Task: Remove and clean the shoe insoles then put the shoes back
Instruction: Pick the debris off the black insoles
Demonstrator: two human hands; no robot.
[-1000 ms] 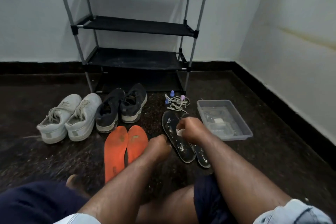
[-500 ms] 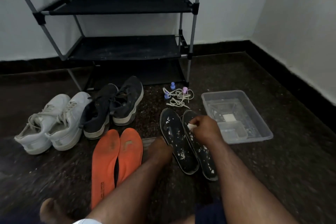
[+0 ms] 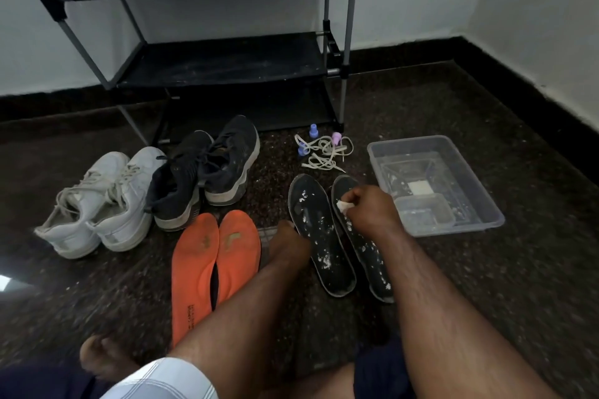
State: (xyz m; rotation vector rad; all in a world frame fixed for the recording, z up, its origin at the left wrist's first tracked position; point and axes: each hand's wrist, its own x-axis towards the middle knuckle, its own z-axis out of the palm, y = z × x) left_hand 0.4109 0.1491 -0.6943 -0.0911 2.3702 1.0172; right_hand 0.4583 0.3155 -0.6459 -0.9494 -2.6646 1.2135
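Two black insoles lie side by side on the dark floor, flecked with white suds: the left black insole [image 3: 319,236] and the right black insole [image 3: 359,236]. My right hand [image 3: 371,209] pinches a small white pad [image 3: 343,205] against the right insole's toe end. My left hand [image 3: 290,241] rests on the floor at the left insole's edge, fingers hidden. Two orange insoles [image 3: 214,259] lie to the left. Behind them stand a dark pair of shoes [image 3: 207,172] and a white pair of shoes [image 3: 103,201].
A clear plastic tub [image 3: 479,191] holding a smaller container and a white block sits to the right. Loose white laces [image 3: 324,152] and small purple caps lie before a black shoe rack [image 3: 227,68]. My bare foot [image 3: 100,356] is at lower left. Walls close the corner.
The view has dropped and drawn closer. My right hand with the white pad has slid from the left black insole onto the toe end of the right one. My left hand stays put.
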